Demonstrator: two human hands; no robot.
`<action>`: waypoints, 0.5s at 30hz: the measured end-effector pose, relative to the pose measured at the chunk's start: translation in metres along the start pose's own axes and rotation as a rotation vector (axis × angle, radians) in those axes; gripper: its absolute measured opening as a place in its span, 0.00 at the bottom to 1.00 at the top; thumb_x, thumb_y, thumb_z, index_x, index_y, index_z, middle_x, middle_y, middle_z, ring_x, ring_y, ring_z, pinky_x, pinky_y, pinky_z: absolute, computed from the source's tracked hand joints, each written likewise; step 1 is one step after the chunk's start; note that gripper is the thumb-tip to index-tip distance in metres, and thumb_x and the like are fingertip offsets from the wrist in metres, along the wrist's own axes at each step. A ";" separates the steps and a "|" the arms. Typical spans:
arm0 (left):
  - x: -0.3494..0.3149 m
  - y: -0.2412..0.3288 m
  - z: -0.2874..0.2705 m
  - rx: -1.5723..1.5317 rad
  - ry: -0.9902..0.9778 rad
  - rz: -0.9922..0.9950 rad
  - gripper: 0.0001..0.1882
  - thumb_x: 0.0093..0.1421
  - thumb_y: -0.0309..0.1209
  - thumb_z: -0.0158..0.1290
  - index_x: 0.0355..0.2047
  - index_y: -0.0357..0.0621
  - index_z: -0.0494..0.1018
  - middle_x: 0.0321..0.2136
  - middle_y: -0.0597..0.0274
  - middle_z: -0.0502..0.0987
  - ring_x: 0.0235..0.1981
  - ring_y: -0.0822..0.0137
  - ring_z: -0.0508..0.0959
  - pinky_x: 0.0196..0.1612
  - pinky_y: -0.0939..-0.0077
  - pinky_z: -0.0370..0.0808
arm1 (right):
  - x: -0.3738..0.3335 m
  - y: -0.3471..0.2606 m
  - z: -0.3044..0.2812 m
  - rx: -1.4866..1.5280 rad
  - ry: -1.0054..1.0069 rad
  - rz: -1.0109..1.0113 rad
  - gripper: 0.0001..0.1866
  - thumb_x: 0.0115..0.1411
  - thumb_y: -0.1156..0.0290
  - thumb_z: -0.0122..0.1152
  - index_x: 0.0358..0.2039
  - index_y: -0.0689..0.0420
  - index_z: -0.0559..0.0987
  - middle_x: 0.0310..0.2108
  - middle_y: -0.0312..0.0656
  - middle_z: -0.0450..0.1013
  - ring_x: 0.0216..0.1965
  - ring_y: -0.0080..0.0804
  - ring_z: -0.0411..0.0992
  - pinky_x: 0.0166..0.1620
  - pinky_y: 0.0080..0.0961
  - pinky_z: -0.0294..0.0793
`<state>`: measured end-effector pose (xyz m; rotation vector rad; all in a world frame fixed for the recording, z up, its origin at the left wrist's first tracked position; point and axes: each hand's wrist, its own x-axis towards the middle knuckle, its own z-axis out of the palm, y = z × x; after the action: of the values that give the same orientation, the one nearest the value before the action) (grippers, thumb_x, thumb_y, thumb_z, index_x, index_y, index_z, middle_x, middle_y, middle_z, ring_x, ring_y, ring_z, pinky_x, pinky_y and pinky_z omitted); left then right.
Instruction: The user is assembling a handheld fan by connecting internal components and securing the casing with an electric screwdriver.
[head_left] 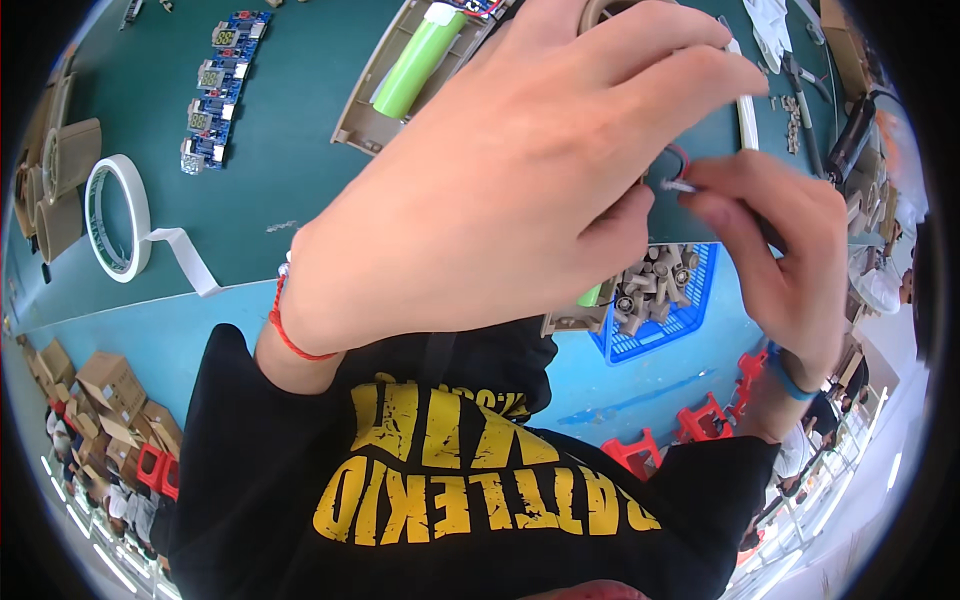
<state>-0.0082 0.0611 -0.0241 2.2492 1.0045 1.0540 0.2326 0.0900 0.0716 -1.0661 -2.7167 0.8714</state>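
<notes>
My left hand (480,190) reaches across the middle with its fingers curled over a beige plastic casing (560,319), mostly hidden beneath the palm. Part of a green battery cell (590,296) shows by the casing's lower end. To the right, my right hand (785,225) pinches a thin wire (680,186) between thumb and index finger. A red lead curves up beside it, close to my left fingertips. Beyond my left wrist, another beige casing (352,122) lies on the table with a green cell (420,62) inside it.
On the green table (300,70) lie a strip of blue circuit boards (222,92) and a roll of white tape (93,215) with its end pulled out. Pliers (800,85) lie at the far right. A blue basket (660,340) of small beige parts sits below the table edge, near red stools (705,418).
</notes>
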 end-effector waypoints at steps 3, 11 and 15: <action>0.000 -0.002 0.006 -0.037 0.005 -0.003 0.31 0.50 0.14 0.53 0.57 0.44 0.72 0.61 0.53 0.68 0.58 0.57 0.71 0.60 0.68 0.66 | -0.001 0.011 0.015 0.039 0.210 -0.006 0.06 0.60 0.83 0.58 0.38 0.68 0.79 0.30 0.45 0.78 0.28 0.28 0.75 0.32 0.20 0.70; -0.013 -0.002 0.010 -0.104 -0.021 -0.035 0.32 0.50 0.14 0.53 0.57 0.44 0.72 0.62 0.53 0.68 0.58 0.57 0.71 0.60 0.68 0.66 | -0.002 0.019 0.035 0.061 0.295 -0.058 0.07 0.60 0.85 0.58 0.38 0.68 0.80 0.30 0.46 0.78 0.30 0.30 0.78 0.33 0.19 0.73; -0.023 0.003 0.005 -0.123 -0.043 -0.053 0.32 0.50 0.13 0.53 0.57 0.43 0.72 0.62 0.53 0.68 0.58 0.57 0.71 0.60 0.68 0.65 | -0.003 0.019 0.035 0.075 0.270 -0.044 0.06 0.59 0.84 0.60 0.38 0.67 0.80 0.30 0.45 0.78 0.30 0.31 0.78 0.34 0.20 0.74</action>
<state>-0.0137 0.0407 -0.0355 2.1265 0.9496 1.0130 0.2365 0.0827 0.0323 -1.0224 -2.4570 0.7551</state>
